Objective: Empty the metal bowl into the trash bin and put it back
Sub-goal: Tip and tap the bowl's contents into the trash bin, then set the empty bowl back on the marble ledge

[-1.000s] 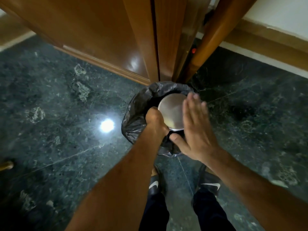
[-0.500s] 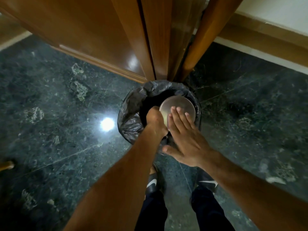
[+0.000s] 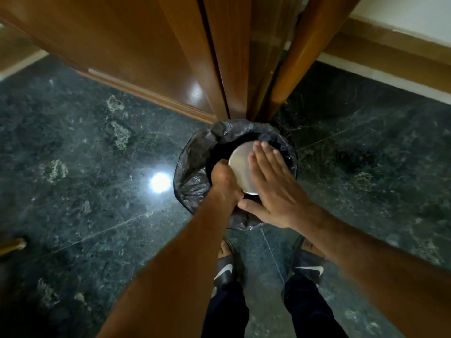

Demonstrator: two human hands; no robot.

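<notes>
The metal bowl (image 3: 240, 164) is turned upside down over the trash bin (image 3: 192, 181), which is lined with a black plastic bag; only the bowl's shiny round bottom shows. My left hand (image 3: 223, 178) grips the bowl's rim on its left side. My right hand (image 3: 271, 184) lies flat and open with its fingers on the bowl's upturned bottom. What is inside the bin is hidden by the bowl and hands.
The bin stands on a dark green marble floor (image 3: 97, 191) right in front of wooden door panels (image 3: 151, 50) and a wooden post (image 3: 300, 52). My feet in black slippers (image 3: 225, 269) are just behind the bin. A wall skirting (image 3: 390, 57) runs at the right.
My right hand has come down from beside the bowl and now rests flat on its upturned bottom. The bowl stays inverted over the bin in my left hand.
</notes>
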